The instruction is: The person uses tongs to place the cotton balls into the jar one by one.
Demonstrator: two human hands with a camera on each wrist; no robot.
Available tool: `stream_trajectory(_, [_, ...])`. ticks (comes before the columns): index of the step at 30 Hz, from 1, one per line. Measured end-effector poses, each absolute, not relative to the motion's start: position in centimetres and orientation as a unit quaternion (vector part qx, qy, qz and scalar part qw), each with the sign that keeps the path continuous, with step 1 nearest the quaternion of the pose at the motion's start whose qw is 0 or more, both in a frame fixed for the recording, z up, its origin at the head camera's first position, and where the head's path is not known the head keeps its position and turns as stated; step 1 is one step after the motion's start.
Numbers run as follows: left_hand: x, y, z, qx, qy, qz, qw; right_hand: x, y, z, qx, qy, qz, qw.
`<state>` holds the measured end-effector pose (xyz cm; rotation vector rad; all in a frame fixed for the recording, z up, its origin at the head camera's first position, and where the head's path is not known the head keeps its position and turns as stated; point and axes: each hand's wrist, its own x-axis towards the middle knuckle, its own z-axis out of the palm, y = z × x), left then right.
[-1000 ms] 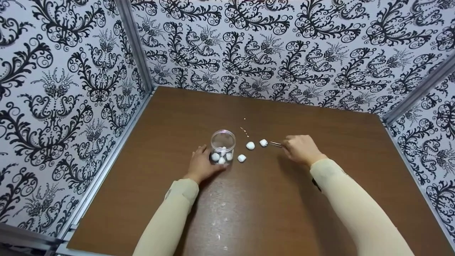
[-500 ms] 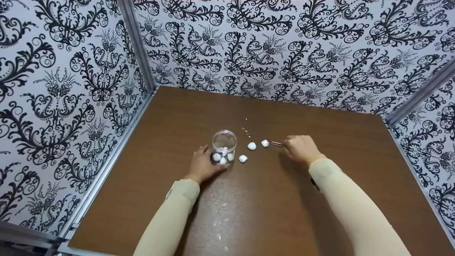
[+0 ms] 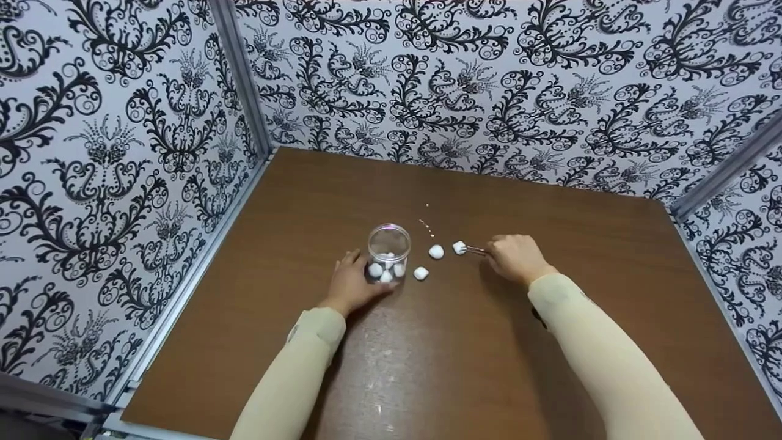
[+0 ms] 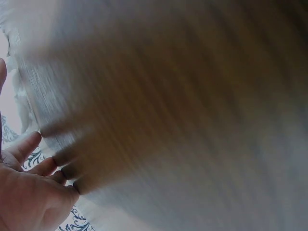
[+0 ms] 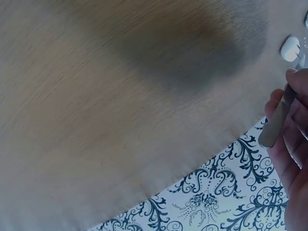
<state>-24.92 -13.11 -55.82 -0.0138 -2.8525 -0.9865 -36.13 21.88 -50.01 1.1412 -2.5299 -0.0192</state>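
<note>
In the head view my left hand (image 3: 353, 282) holds a clear lidless jar (image 3: 390, 244) around its left side and front, thumb low at the front. Several white marshmallows (image 3: 387, 276) lie inside the jar. My right hand (image 3: 518, 260) grips a metal fork (image 3: 476, 250) whose tines meet a marshmallow (image 3: 459, 247) on the table. How deep the tines go, I cannot tell. Two more marshmallows, one round (image 3: 436, 252) and one nearer me (image 3: 421, 273), lie between jar and fork. The right wrist view shows the fork handle (image 5: 276, 126) under my curled fingers.
Small pale crumbs (image 3: 427, 227) lie in a line behind the marshmallows. The brown table (image 3: 317, 195) is bounded by patterned walls (image 3: 458, 91) at the back and sides, with metal posts (image 3: 238, 79) at the corners.
The fork has moved slightly left against the marshmallow, and its tines now show over the marshmallow's right side. The left hand stays at the jar. The head view has shifted a little.
</note>
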Motion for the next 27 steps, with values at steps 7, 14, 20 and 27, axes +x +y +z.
stream_trajectory(7, [-24.95, -12.99, -55.8, -0.005, -0.945, -0.322, 0.06, -36.19, 22.06, -50.36, 0.396, -0.904, -0.009, 0.158])
stream_trajectory(14, [-24.91, -12.97, -55.68, -0.006, -0.944, -0.323, 0.063, -36.25, 22.0, -50.69, 0.401, -0.897, -0.014, 0.184])
stream_trajectory(20, [-24.89, -13.01, -55.77, -0.008, -0.943, -0.328, 0.06, -36.16, 21.93, -50.66, 0.404, -0.892, -0.012, 0.204])
stream_trajectory(27, [-25.13, -13.33, -56.32, -0.003, -0.949, -0.313, 0.049, -35.82, 22.18, -50.27, 0.409, -0.891, -0.013, 0.198])
